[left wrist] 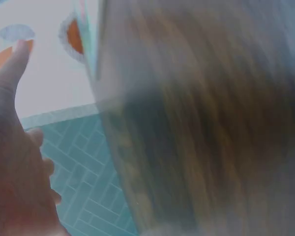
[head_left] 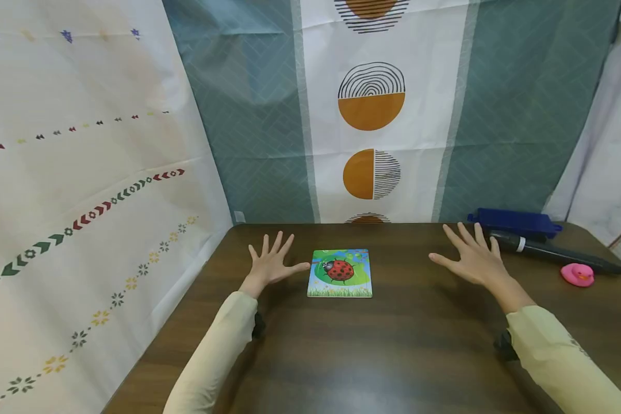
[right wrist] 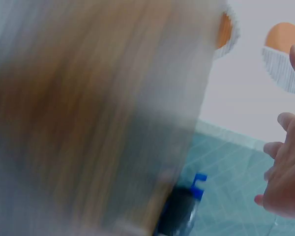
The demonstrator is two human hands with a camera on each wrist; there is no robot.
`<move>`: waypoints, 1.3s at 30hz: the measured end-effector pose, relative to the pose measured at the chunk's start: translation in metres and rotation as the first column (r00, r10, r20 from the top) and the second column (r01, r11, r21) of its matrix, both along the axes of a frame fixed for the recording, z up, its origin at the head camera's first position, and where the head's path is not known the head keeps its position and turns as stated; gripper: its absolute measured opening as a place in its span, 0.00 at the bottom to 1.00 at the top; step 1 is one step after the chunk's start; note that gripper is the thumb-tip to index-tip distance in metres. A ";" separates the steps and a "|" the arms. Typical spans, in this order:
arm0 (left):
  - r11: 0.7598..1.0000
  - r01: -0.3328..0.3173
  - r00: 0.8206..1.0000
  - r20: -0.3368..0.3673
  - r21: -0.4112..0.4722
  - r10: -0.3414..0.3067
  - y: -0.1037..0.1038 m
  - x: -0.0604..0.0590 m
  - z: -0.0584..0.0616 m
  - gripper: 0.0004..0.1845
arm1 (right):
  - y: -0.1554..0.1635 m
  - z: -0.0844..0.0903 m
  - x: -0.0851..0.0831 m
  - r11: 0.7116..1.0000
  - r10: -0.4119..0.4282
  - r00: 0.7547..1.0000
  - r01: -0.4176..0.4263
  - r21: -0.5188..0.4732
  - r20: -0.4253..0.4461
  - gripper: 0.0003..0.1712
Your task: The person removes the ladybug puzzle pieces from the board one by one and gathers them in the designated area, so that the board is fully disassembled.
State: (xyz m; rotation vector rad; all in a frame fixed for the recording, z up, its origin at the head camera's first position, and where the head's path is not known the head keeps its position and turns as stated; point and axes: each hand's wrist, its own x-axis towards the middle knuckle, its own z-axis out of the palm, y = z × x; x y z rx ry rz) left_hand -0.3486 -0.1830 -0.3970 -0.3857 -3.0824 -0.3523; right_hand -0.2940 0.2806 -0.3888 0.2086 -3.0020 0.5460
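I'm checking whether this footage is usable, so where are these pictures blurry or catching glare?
Head view: the ladybug board looks fairly crisp, with a pale sheen on the table toward the bottom edge; left wrist view: the table is heavily smeared, the patterned curtain clearer; right wrist view: the table is streaked too, the right hand much clearer.

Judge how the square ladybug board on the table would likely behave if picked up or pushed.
The ladybug board looks fairly stiff, since it lies flat with straight edges. Its broad, flat shape suggests it would slide along the table rather than roll or tip. It seems thin, so it is probably light, and perhaps awkward to get under.
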 end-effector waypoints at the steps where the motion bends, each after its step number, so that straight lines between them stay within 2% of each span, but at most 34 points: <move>1: 0.999 0.006 1.000 0.007 0.032 -0.006 0.000 0.001 0.000 0.54 | -0.005 0.001 -0.001 1.000 0.001 1.000 -0.001 -0.029 0.000 0.55; 4: 0.986 0.008 0.999 0.040 0.166 -0.015 0.002 0.004 0.000 0.55 | -0.021 0.003 -0.005 0.990 0.010 1.000 -0.010 -0.143 -0.005 0.54; 7: 0.941 0.010 0.997 0.072 0.337 -0.036 0.005 0.005 -0.004 0.55 | -0.040 0.001 -0.012 0.961 0.034 0.999 -0.038 -0.274 -0.020 0.52; 9: 0.907 0.008 0.994 0.093 0.421 -0.052 0.008 0.004 -0.009 0.55 | -0.055 -0.004 -0.017 0.934 0.049 0.998 -0.059 -0.352 -0.037 0.50; 14: 0.810 0.002 0.986 0.135 0.587 -0.100 0.018 -0.006 -0.025 0.56 | -0.094 -0.019 -0.034 0.832 0.056 0.997 -0.076 -0.550 -0.052 0.44; 16: 0.779 -0.007 0.983 0.148 0.626 -0.110 0.020 -0.009 -0.032 0.55 | -0.112 -0.024 -0.041 0.785 0.053 0.997 -0.072 -0.616 -0.049 0.41; 20: 0.741 -0.024 0.981 0.157 0.672 -0.111 0.022 -0.010 -0.044 0.52 | -0.147 -0.033 -0.054 0.693 0.047 0.998 -0.069 -0.717 -0.051 0.36; 22: 0.730 -0.015 0.984 0.139 0.684 -0.110 0.023 -0.010 -0.050 0.50 | -0.162 -0.038 -0.059 0.667 0.052 0.997 -0.072 -0.742 -0.050 0.34; 24: 0.737 0.012 0.986 0.113 0.676 -0.120 0.025 -0.010 -0.055 0.49 | -0.175 -0.042 -0.063 0.650 0.065 0.997 -0.074 -0.756 -0.042 0.33; 26: 0.759 0.042 0.987 0.093 0.649 -0.133 0.026 -0.010 -0.055 0.49 | -0.188 -0.045 -0.067 0.653 0.081 0.996 -0.082 -0.753 -0.038 0.31; 29: 0.808 0.070 0.986 0.081 0.585 -0.144 0.030 -0.010 -0.054 0.49 | -0.203 -0.047 -0.072 0.672 0.094 0.995 -0.085 -0.736 -0.029 0.30; 32: 0.844 0.084 0.986 0.076 0.529 -0.146 0.032 -0.010 -0.054 0.49 | -0.213 -0.051 -0.075 0.700 0.090 0.995 -0.088 -0.709 -0.034 0.29; 34: 0.860 0.090 0.986 0.076 0.503 -0.148 0.030 -0.010 -0.056 0.48 | -0.220 -0.055 -0.077 0.722 0.087 0.995 -0.090 -0.686 -0.040 0.28; 36: 0.872 0.098 0.985 0.077 0.480 -0.153 0.028 -0.009 -0.056 0.48 | -0.226 -0.060 -0.078 0.732 0.087 0.995 -0.094 -0.674 -0.044 0.27; 39: 0.873 0.111 0.983 0.075 0.474 -0.165 0.030 -0.010 -0.057 0.46 | -0.229 -0.063 -0.080 0.750 0.083 0.995 -0.100 -0.653 -0.057 0.26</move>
